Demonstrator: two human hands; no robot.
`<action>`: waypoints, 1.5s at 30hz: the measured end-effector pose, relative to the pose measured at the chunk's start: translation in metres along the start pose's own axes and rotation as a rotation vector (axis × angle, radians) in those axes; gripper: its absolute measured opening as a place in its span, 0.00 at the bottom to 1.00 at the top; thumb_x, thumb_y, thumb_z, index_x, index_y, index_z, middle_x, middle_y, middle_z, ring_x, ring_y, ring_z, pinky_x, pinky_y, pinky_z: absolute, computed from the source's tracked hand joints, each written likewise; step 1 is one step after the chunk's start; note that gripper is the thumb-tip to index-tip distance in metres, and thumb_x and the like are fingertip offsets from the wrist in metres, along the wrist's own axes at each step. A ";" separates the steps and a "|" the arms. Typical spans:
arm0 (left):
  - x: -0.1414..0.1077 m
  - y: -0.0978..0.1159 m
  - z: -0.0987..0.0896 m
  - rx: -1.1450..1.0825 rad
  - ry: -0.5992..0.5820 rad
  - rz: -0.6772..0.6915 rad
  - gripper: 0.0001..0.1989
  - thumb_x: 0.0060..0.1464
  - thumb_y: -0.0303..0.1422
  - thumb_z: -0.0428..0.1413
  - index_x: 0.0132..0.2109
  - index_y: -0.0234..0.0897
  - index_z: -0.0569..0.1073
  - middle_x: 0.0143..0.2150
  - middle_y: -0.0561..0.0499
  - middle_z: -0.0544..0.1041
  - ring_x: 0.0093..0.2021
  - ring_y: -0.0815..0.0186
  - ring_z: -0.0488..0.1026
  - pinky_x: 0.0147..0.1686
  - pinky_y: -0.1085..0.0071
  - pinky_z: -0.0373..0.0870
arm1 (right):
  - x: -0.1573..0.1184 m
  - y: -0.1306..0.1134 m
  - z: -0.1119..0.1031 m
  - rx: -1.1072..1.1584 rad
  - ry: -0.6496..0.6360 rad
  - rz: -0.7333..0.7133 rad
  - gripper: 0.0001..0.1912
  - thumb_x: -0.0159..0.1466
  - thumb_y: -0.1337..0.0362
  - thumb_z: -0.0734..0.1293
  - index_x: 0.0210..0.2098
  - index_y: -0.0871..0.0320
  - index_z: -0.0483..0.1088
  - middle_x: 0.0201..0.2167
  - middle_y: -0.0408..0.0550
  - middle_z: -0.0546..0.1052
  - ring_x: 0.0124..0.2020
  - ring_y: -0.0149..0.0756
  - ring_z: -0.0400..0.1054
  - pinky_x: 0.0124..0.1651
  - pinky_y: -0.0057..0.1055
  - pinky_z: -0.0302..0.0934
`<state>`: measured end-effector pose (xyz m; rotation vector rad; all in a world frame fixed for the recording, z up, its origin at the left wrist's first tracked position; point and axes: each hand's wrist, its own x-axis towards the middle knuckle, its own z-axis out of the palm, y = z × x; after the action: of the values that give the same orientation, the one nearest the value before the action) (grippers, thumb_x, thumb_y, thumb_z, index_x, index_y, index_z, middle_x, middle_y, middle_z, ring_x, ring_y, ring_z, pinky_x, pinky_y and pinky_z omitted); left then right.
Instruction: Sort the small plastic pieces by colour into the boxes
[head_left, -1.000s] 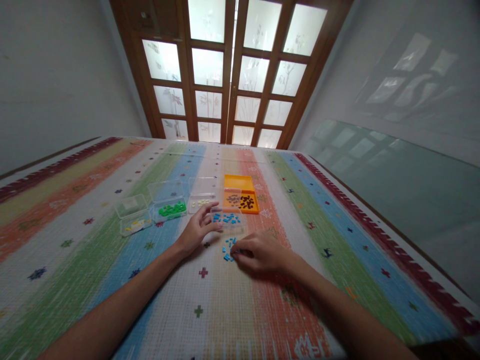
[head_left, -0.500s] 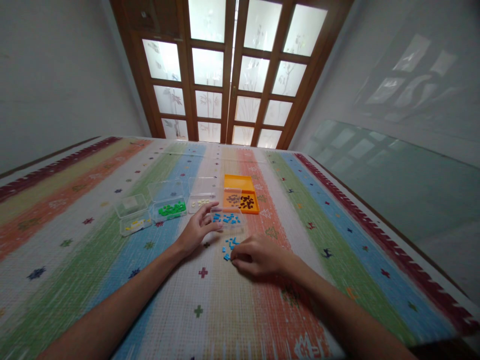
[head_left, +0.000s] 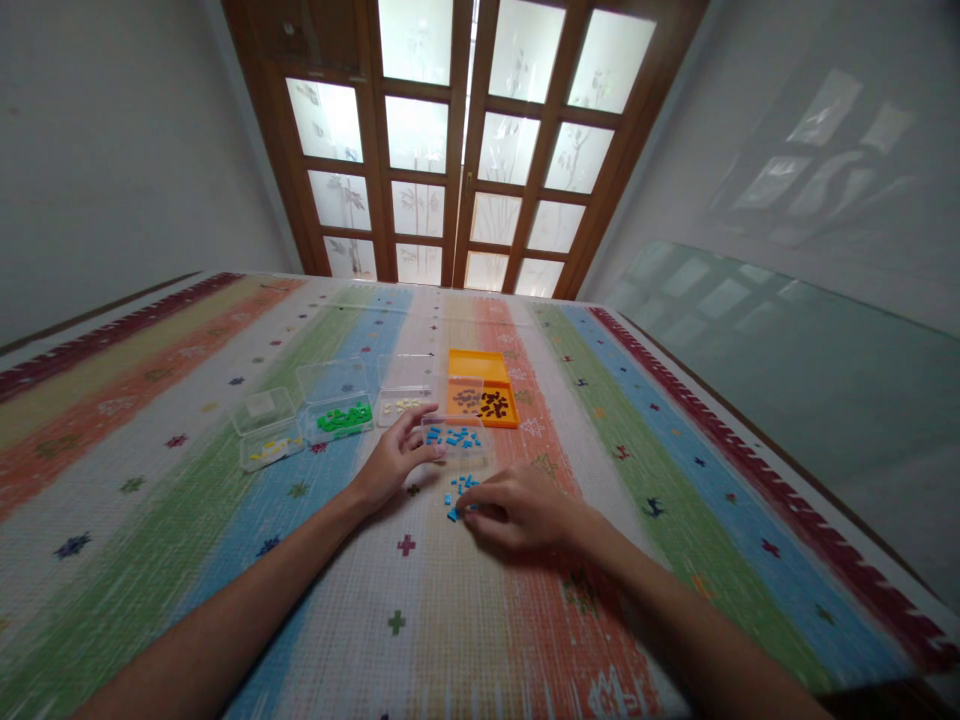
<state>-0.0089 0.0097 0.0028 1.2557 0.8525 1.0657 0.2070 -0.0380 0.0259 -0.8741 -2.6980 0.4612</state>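
Several small blue pieces (head_left: 466,483) lie loose on the striped tablecloth. My right hand (head_left: 517,508) is over their near right side, fingers bent together with the fingertips at a blue piece; whether it is pinched is too small to tell. A clear box (head_left: 471,455) with more blue pieces stands just beyond the loose ones. At that box's left side rests my left hand (head_left: 395,460), its fingers apart and nothing in them.
An orange box (head_left: 513,405) of dark brown pieces stands open behind the blue ones. Leftward are clear open boxes with cream pieces (head_left: 405,406), green pieces (head_left: 343,417) and yellow and white pieces (head_left: 276,449). The patterned tablecloth (head_left: 360,620) covers the table.
My right hand has shifted slightly left, its fingertips now at the nearest loose blue pieces. My left hand has stayed in place.
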 end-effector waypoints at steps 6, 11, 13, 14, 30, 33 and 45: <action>0.000 0.000 -0.001 0.024 -0.010 0.016 0.32 0.48 0.34 0.65 0.60 0.39 0.66 0.57 0.43 0.70 0.51 0.56 0.74 0.45 0.62 0.77 | 0.003 -0.008 0.004 0.009 -0.031 -0.049 0.12 0.64 0.69 0.61 0.40 0.59 0.77 0.26 0.46 0.79 0.24 0.29 0.66 0.29 0.26 0.52; -0.001 0.002 0.000 0.015 -0.008 0.008 0.31 0.48 0.33 0.65 0.59 0.39 0.66 0.57 0.43 0.71 0.54 0.55 0.73 0.47 0.62 0.76 | 0.002 -0.009 0.008 -0.036 -0.049 -0.095 0.10 0.62 0.70 0.60 0.35 0.57 0.74 0.24 0.43 0.76 0.23 0.28 0.64 0.28 0.27 0.50; -0.001 0.003 0.001 0.014 -0.008 0.010 0.31 0.48 0.33 0.65 0.59 0.39 0.67 0.57 0.42 0.70 0.54 0.55 0.73 0.47 0.62 0.76 | 0.002 -0.011 0.010 -0.081 -0.062 -0.116 0.09 0.61 0.71 0.60 0.31 0.57 0.72 0.23 0.42 0.75 0.23 0.28 0.62 0.28 0.27 0.48; -0.001 0.003 0.001 0.017 -0.008 0.011 0.31 0.48 0.33 0.65 0.59 0.39 0.67 0.58 0.42 0.70 0.54 0.55 0.73 0.47 0.62 0.76 | 0.002 -0.012 0.010 -0.107 -0.069 -0.130 0.08 0.60 0.71 0.61 0.30 0.57 0.71 0.23 0.42 0.74 0.22 0.28 0.62 0.27 0.28 0.47; -0.001 0.001 0.000 -0.002 -0.005 -0.016 0.33 0.47 0.33 0.65 0.60 0.39 0.66 0.57 0.43 0.70 0.53 0.55 0.73 0.48 0.61 0.75 | 0.001 -0.006 0.004 -0.089 0.032 -0.101 0.10 0.66 0.68 0.60 0.35 0.58 0.74 0.24 0.44 0.76 0.22 0.28 0.62 0.27 0.28 0.48; -0.001 0.001 0.000 0.002 -0.001 -0.020 0.33 0.47 0.34 0.65 0.60 0.39 0.66 0.57 0.43 0.70 0.53 0.55 0.73 0.48 0.62 0.76 | 0.001 -0.006 0.002 -0.080 0.018 -0.091 0.11 0.65 0.68 0.60 0.31 0.58 0.73 0.23 0.43 0.75 0.21 0.27 0.61 0.27 0.28 0.47; 0.000 0.001 0.000 0.020 -0.016 0.015 0.32 0.48 0.34 0.65 0.60 0.39 0.67 0.57 0.43 0.71 0.53 0.55 0.73 0.47 0.61 0.76 | 0.002 -0.005 0.004 -0.079 -0.030 -0.059 0.10 0.63 0.69 0.60 0.29 0.58 0.72 0.23 0.43 0.74 0.22 0.27 0.59 0.27 0.28 0.46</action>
<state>-0.0088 0.0095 0.0038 1.2875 0.8444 1.0607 0.2015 -0.0414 0.0246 -0.8111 -2.7780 0.3599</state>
